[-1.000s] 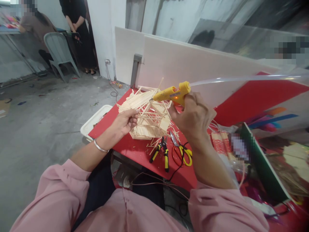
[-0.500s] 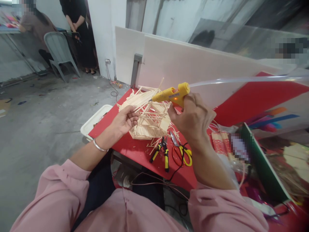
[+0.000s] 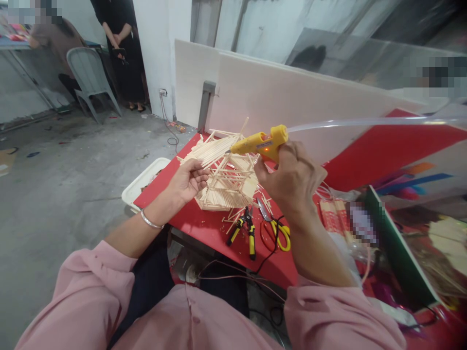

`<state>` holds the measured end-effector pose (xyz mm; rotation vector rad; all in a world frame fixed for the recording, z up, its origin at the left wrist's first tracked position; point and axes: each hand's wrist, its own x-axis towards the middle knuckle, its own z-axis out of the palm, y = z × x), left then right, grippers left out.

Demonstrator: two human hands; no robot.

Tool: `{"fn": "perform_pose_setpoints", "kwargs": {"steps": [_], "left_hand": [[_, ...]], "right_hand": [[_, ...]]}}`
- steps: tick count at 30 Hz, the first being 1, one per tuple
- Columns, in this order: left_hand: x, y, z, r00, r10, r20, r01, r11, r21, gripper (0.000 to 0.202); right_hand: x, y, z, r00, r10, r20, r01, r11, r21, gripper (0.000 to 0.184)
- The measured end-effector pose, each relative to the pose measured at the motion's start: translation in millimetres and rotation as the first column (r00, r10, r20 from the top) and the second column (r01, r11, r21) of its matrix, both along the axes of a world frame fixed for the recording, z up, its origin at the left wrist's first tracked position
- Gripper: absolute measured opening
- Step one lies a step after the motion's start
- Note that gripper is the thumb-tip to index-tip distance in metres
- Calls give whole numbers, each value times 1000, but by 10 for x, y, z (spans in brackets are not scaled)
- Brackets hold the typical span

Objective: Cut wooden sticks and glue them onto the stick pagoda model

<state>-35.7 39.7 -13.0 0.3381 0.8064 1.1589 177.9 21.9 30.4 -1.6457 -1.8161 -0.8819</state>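
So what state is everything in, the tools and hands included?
Glue gun: orange light on, nozzle at the stick model
Stick model: open framework, gaps showing
Right hand: closed around the glue gun
Left hand: fingers partly curled, grip unclear
Pliers: lying down, handles spread
Scissors: lying down
Socket: cord seemingly plugged in

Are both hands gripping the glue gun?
No, only the right hand grips the glue gun; the left hand is at the stick model.

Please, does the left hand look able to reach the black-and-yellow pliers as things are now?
Probably yes. The pliers lie on the red tabletop, on the person's side of the stick model. Nothing visible covers their handles, and the left hand is nearby, to their left.
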Motion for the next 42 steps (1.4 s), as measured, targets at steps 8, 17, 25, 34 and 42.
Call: {"fn": "perform_pose_setpoints", "kwargs": {"steps": [8,17,25,34,42], "left_hand": [[-4,5,3,1000,-1,19,1,1000,-3,12],[19,-17,13,998,-37,-49,38,999,35,6],[33,28,-21,997,-42,-66,47,996,75,12],[19,2,23,999,-16,-32,17,999,33,13],[13,-9,-10,997,-58,-59,62,995,77,11]], "right_hand": [[4,-7,4,1000,5,-15,-5,1000,-29,39],[4,4,1,1000,-7,6,7,1000,-25,41],[17,22,-23,1000,-1,9,1,1000,1,41],[27,37,-42,999,0,40,-1,999,36,40],[29,18,-19,1000,0,20,-1,1000,31,39]]}}
